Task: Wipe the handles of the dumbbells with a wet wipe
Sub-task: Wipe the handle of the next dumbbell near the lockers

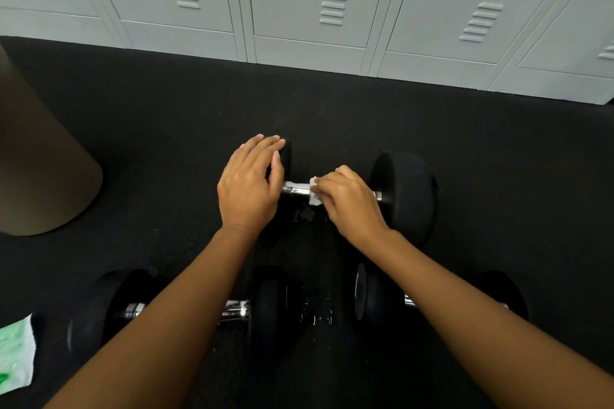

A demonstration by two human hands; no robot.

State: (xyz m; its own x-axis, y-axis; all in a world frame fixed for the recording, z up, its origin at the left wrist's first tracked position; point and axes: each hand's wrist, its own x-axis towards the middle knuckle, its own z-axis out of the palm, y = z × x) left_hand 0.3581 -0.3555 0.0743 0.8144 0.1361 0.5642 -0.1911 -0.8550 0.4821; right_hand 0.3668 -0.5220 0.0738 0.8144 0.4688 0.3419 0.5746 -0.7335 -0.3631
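Observation:
A black dumbbell [407,191] with a chrome handle [295,190] lies on the black floor in the middle of the view. My right hand [349,201] holds a white wet wipe [314,192] wrapped against the handle. My left hand [249,183] rests with straight fingers on the dumbbell's left head, mostly covering it. Two more dumbbells lie nearer to me: one at the lower left [265,309] and one at the lower right [368,295], both partly hidden by my forearms.
Grey metal lockers [309,10] line the far side of the black rubber floor [332,116]. A tan rounded object [43,169] stands at the left. A green and white wipe packet [15,355] lies at the lower left edge.

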